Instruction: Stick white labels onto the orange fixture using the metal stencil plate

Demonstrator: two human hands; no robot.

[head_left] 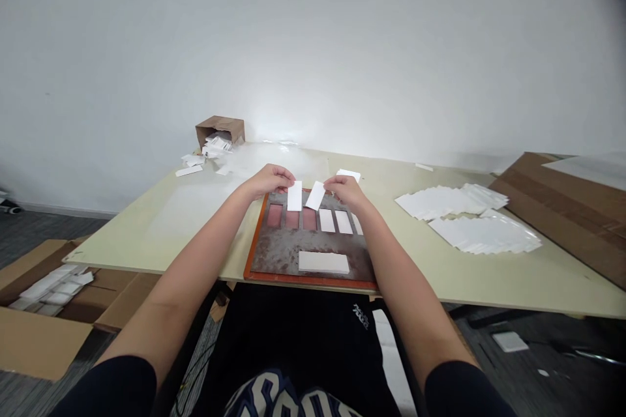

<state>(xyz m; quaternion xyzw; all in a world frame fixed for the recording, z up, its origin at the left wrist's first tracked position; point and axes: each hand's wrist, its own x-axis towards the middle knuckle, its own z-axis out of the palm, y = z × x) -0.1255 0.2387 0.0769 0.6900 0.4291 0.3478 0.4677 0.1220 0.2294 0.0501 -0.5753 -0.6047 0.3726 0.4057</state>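
Note:
Between the fingertips of my left hand [274,181] is a white card [295,196], held nearly upright above a slot of the dark tray [281,254]. My right hand [346,189] pinches another white card [315,195], tilted, at its upper right corner. The tray has an orange edge and a row of rectangular slots. Reddish slots [274,215] show at its left; white cards [327,221] lie in those to the right, where my right wrist partly covers the row. A stack of white cards [323,262] rests on the tray's near part.
At the back left, a small cardboard box [220,124] spills white pieces [188,171]. Fanned white sheets [440,201] lie on the table's right, beside a large cardboard box [557,208]. An open carton [49,326] with white pieces stands at the lower left. A wall rises behind the table.

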